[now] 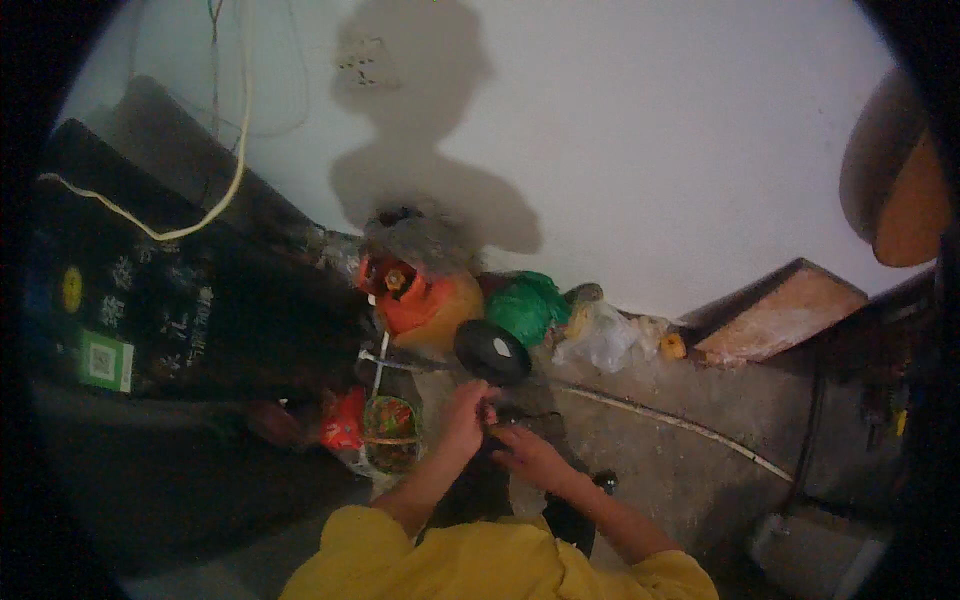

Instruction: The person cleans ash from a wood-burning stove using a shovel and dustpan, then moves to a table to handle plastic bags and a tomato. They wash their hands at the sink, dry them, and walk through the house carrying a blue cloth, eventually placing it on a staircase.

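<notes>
In the head view my left hand (468, 415) and my right hand (529, 454) meet low in front of me, at a small dark object (498, 429) that is too blurred to name. The fingers of both hands are bent close to it, and the grip of each is unclear. Just beyond my left hand lies a round black object (480, 354) with a pale glare spot. To its left, a basket (391, 459) with a handle holds small red and green items. A red plastic bag (343, 424) is beside that basket.
An orange-red bag (417, 304), a green plastic bag (527, 307) and clear plastic bags (598, 337) line the wall. A long pale stick (675, 427) lies at the right, below a slanted board (787, 315). A large black printed surface (247, 322) fills the left, under a hanging white cable (241, 161).
</notes>
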Demonstrator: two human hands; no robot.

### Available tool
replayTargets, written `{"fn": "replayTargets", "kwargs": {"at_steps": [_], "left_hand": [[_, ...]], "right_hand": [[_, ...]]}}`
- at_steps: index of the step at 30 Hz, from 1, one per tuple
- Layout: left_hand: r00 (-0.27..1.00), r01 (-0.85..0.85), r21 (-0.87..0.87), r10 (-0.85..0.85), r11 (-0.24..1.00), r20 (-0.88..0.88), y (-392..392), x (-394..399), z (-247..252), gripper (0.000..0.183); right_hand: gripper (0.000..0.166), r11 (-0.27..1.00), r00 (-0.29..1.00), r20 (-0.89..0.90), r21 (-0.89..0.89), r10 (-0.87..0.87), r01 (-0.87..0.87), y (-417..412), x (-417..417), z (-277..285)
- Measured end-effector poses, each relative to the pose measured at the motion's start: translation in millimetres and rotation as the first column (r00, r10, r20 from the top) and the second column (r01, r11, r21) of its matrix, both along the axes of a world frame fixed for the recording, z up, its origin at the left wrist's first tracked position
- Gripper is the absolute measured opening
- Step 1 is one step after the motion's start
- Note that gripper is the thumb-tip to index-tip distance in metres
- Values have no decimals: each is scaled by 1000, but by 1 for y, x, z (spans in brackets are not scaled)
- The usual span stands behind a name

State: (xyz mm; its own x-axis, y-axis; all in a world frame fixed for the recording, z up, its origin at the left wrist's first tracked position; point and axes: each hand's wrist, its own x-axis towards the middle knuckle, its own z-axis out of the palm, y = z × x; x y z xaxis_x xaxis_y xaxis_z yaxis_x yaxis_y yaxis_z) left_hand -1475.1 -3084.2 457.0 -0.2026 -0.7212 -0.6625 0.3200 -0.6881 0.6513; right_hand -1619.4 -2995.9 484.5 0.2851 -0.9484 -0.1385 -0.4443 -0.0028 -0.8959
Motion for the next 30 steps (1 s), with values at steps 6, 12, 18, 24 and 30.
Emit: {"fn": "replayTargets", "kwargs": {"at_steps": [6, 12, 18, 24, 30], "left_hand": [[952, -123, -317, 202, 941, 231, -119, 73, 67, 23], [444, 325, -737, 593, 593, 672, -259, 133, -5, 39], [-109, 771, -119, 313, 626, 944, -300, 78, -50, 46], [-183, 801, 23, 208, 598, 961, -300, 60, -110, 55], [-121, 808, -37, 227, 588, 966, -293, 72, -86, 61]], "right_hand": [[40, 971, 964, 178, 172, -196, 166, -45, 27, 27], [36, 989, 991, -23, 67, -129, 130, -30, 29, -51], [29, 969, 970, 26, -42, -243, 244, -11, 41, -94], [25, 956, 960, -42, -111, -277, 271, 4, 38, -62], [26, 930, 929, 36, 14, -368, 368, 25, 37, -63]]}}
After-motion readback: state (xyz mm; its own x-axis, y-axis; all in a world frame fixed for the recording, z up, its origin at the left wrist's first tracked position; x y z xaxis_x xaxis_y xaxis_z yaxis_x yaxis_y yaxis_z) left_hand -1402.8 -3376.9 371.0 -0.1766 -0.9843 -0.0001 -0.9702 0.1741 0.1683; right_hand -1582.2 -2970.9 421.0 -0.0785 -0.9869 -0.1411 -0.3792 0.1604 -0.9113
